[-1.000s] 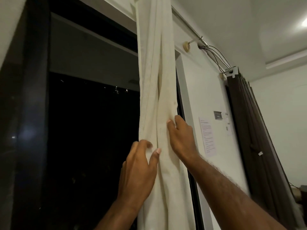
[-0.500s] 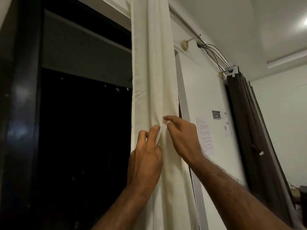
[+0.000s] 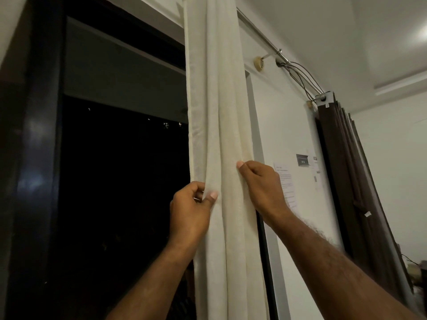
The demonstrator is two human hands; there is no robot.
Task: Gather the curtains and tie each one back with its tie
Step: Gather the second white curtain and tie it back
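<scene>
A cream curtain (image 3: 221, 112) is hanging gathered under a metal rod (image 3: 258, 34), between a dark window (image 3: 120, 181) and a white wall (image 3: 284, 125). A brown curtain (image 3: 346, 169) is hanging farther right. The left hand (image 3: 189, 211), earlier flat beside the right hand (image 3: 263, 188), is now lower, pinching the cream curtain's left fold. The right hand's curled fingers are gripping its right edge.

Curtain (image 3: 219, 88) top and hem out of frame; wall notice (image 3: 288, 184) illegible.

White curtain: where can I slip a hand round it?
Left side is free: dark window glass borders the white curtain above and below the left hand. Right is tighter: the right hand, then a narrow wall strip up to the paper notice.
</scene>
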